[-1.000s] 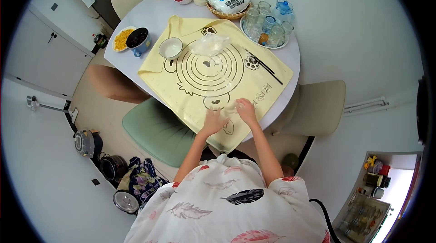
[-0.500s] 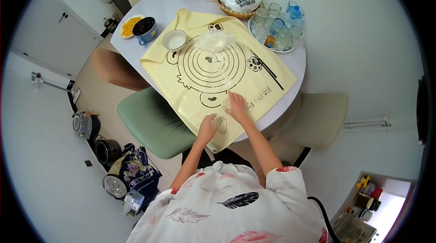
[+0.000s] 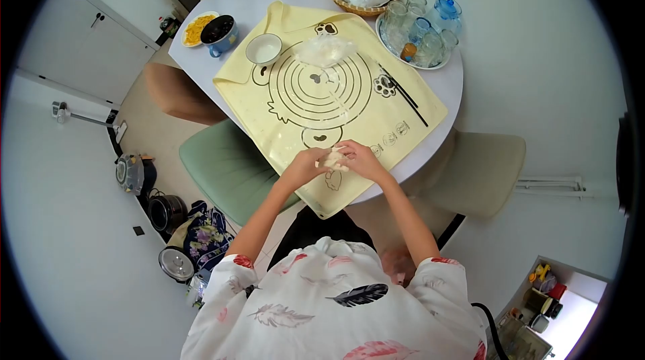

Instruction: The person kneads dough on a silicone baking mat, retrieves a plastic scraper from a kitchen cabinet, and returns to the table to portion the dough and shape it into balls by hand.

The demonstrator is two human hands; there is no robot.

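A pale lump of what looks like dough is between my two hands, near the front corner of the yellow mat. My left hand is closed against the lump from the left. On the opposite side, my right hand curls its fingers over it. Partly hidden by the fingers, the lump shows only in the middle. Farther back on the mat's printed rings lies a clear plastic bag with whitish contents. A white bowl stands left of the bag, and dark chopsticks lie to the right.
A blue mug with dark contents stands beside a plate of yellow food. Drinking glasses crowd a tray at the back right, near a basket holding a printed bag. A green chair is at left; another person's limb shows behind it.
My hands were apart, the right one pressing on the mat. Now they have come together around the lump, and the left hand has moved up to it. The view has shifted slightly.
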